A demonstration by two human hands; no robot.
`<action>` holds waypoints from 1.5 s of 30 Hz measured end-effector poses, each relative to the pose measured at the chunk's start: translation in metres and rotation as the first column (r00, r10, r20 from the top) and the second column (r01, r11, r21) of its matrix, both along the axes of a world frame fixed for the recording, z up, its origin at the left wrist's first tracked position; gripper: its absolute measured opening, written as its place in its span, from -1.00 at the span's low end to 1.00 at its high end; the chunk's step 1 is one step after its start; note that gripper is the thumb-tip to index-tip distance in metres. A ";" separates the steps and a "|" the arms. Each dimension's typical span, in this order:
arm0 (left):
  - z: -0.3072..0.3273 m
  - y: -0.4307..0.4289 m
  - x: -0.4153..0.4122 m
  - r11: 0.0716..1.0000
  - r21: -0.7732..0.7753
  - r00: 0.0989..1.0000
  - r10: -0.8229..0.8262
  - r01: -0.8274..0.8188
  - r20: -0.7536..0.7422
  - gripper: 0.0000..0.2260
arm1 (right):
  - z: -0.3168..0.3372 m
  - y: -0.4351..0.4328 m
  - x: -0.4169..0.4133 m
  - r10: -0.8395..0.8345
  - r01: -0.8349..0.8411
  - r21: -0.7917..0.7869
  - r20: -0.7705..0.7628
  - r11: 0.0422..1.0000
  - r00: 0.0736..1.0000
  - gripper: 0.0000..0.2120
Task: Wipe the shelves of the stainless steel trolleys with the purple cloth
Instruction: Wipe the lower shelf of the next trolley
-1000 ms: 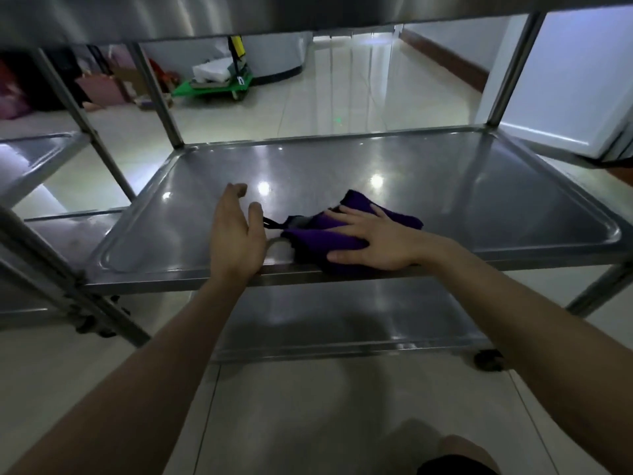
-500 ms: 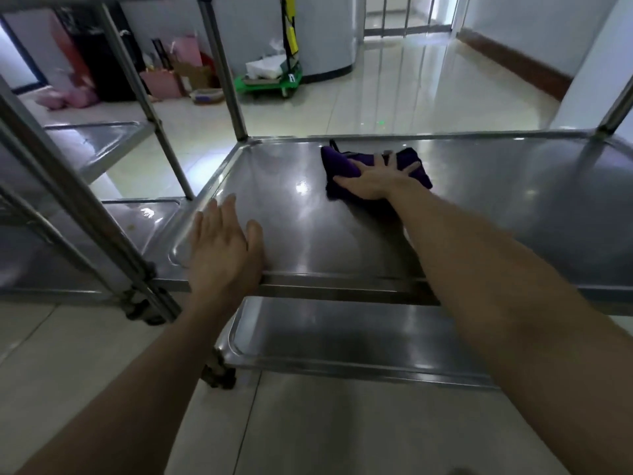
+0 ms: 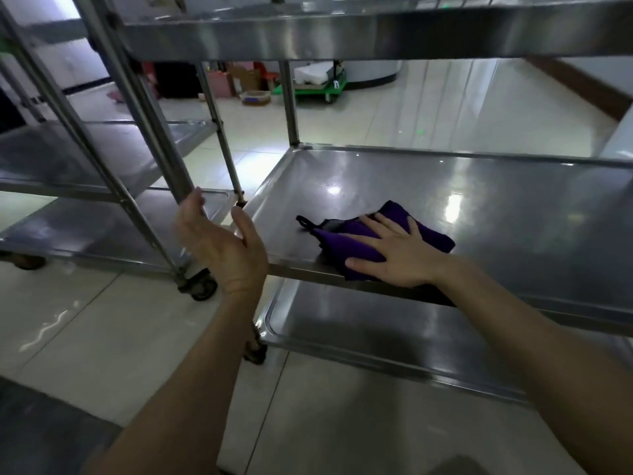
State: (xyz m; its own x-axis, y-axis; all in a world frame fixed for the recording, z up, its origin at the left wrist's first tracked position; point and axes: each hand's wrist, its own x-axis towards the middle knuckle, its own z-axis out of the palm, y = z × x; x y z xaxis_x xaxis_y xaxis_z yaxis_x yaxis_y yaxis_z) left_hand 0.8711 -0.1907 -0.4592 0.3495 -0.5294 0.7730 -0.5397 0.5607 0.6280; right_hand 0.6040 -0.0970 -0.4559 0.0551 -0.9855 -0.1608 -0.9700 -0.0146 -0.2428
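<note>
The purple cloth (image 3: 356, 246) lies crumpled near the front edge of the middle shelf (image 3: 496, 200) of the stainless steel trolley. My right hand (image 3: 394, 253) presses flat on the cloth, fingers spread and straight. My left hand (image 3: 219, 245) hovers at the shelf's front left corner, palm turned sideways, fingers loosely curved, holding nothing, close to the trolley's corner post (image 3: 144, 108). A lower shelf (image 3: 394, 334) and an upper shelf (image 3: 376, 32) show below and above.
A second steel trolley (image 3: 85, 159) stands close on the left, its caster (image 3: 200, 286) on the tiled floor. A green cart (image 3: 322, 85) with boxes and bags sits far back. A white wall or cabinet (image 3: 616, 142) edges the right.
My right hand has pulled the cloth from the back of the shelf toward the front edge. My left hand has lifted off the shelf's front rim and turned sideways.
</note>
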 end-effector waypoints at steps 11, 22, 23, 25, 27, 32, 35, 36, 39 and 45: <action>0.019 -0.063 0.064 0.934 0.351 0.995 -0.034 0.066 -0.097 -0.74 | -0.009 -0.148 0.098 0.059 -0.059 -0.018 -0.028 0.998 0.998 -0.11; 0.008 -0.086 0.081 0.935 0.316 0.976 -0.199 0.162 0.090 -0.90 | 0.006 -0.322 0.105 -0.341 0.343 0.013 -0.083 0.939 0.936 -0.06; 0.008 -0.085 0.081 0.935 0.320 0.977 -0.193 0.156 0.088 -0.87 | 0.006 -0.318 0.113 -0.314 0.316 0.006 -0.080 0.949 0.946 -0.07; 0.009 -0.083 0.081 0.929 0.331 0.977 -0.201 0.166 0.073 -0.84 | 0.006 -0.298 0.128 -0.216 0.215 -0.020 -0.075 0.976 0.974 -0.12; 0.011 -0.081 0.081 0.923 0.338 0.975 -0.213 0.181 0.058 -0.87 | 0.003 -0.263 0.143 -0.092 0.091 -0.026 -0.068 0.996 0.993 -0.15; 0.024 -0.075 0.081 0.882 0.443 0.979 -0.201 0.162 0.043 -0.83 | -0.013 -0.150 0.152 0.189 -0.187 -0.115 0.008 0.976 0.982 -0.28; 0.038 -0.070 0.077 0.837 0.536 0.985 -0.165 0.112 0.051 -0.83 | -0.018 -0.093 0.126 0.229 -0.239 -0.245 -0.068 0.940 0.971 -0.31; 0.042 -0.066 0.076 0.806 0.586 0.984 -0.159 0.085 0.076 -0.83 | -0.020 -0.077 0.117 0.217 -0.235 -0.299 -0.094 0.925 0.972 -0.29; 0.043 -0.036 0.082 0.615 0.780 0.941 -0.184 -0.116 0.285 -0.69 | -0.024 -0.038 0.102 0.177 -0.197 -0.394 -0.087 0.898 0.980 -0.23; 0.021 0.076 0.107 0.146 0.954 0.747 -0.657 0.262 -0.105 -0.34 | -0.017 0.029 0.109 0.117 0.090 -0.616 0.287 0.782 0.951 -0.30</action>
State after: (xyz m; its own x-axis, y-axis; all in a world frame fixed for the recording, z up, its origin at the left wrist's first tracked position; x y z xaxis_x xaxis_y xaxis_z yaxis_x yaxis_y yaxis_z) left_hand 0.9779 -0.1152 -0.4380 -0.3503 -0.8786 -0.3245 -0.6402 -0.0283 0.7677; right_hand 0.7128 -0.0680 -0.4727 0.0116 -0.8628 0.5054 -0.8512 -0.2737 -0.4478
